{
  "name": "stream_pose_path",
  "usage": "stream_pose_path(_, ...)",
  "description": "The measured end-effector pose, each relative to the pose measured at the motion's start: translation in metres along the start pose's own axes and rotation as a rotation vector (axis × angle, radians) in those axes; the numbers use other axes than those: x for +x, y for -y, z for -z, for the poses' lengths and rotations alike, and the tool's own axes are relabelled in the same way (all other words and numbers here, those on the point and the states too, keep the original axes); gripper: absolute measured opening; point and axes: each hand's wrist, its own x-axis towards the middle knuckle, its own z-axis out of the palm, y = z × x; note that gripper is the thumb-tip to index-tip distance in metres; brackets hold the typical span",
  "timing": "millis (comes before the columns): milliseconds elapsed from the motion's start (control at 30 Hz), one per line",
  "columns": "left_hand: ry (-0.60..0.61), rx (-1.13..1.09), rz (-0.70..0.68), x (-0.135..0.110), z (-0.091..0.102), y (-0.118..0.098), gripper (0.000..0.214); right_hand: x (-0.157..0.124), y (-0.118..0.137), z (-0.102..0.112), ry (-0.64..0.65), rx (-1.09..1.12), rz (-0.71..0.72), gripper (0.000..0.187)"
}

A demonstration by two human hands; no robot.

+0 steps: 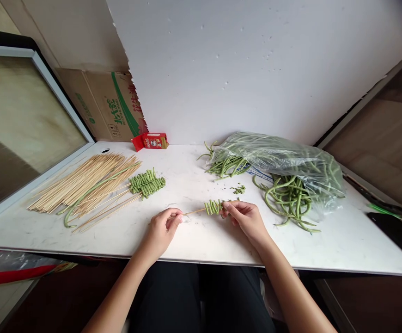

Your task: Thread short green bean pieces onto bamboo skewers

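Work surface: a white, smooth-topped table, marked with small smudges. Behind it stands a white, pitted panel with a ragged left edge. At the left rear are a brown cardboard box with green and red print and, before the panel, a small red printed carton. A pale-framed glass pane borders the left side.

On the left of the table lies a broad bundle of pale, thin wooden sticks, with long green beans resting across it. Just beside it, a cluster of sticks threaded with short green bean segments lies flat. On the right, a clear plastic bag covers part of a heap of long, slender green beans; small green scraps lie near it.

Grip: the left hand pinches the near-left end of a single pale wooden skewer between thumb and forefinger. The skewer is held above the table's front half, between the hands, and carries a row of short green bean pieces. The right hand is pinched at the row's right end; whether its fingertips press wood or bean cannot be told.
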Motion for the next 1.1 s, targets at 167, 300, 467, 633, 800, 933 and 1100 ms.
stream_pose_path(167,-0.021,0.009,0.008,0.0,0.0,0.0,0.025,0.002,0.0,0.002,-0.016,0.035,-0.001,0.057)
stream_pose_path(300,-0.052,0.028,0.014,0.001,0.001,0.0,0.024,0.003,-0.002,0.004,-0.061,0.073,-0.047,0.045)
stream_pose_path(467,-0.073,0.044,0.007,0.002,0.003,-0.003,0.024,0.005,-0.004,0.004,-0.151,0.137,-0.051,0.049)
stream_pose_path(633,-0.093,0.049,-0.002,0.002,0.003,-0.005,0.024,0.008,-0.004,0.005,-0.193,0.226,-0.022,0.045)
stream_pose_path(800,-0.09,0.073,-0.003,0.002,0.003,-0.003,0.025,0.01,-0.004,0.01,-0.186,0.321,-0.02,0.042)
stream_pose_path(933,-0.093,0.082,0.004,0.002,0.004,-0.004,0.025,0.011,-0.005,0.014,-0.164,0.366,-0.042,0.042)
stream_pose_path(1100,-0.089,0.091,0.012,0.001,0.003,-0.004,0.025,0.01,-0.005,0.015,-0.129,0.411,-0.067,0.035)
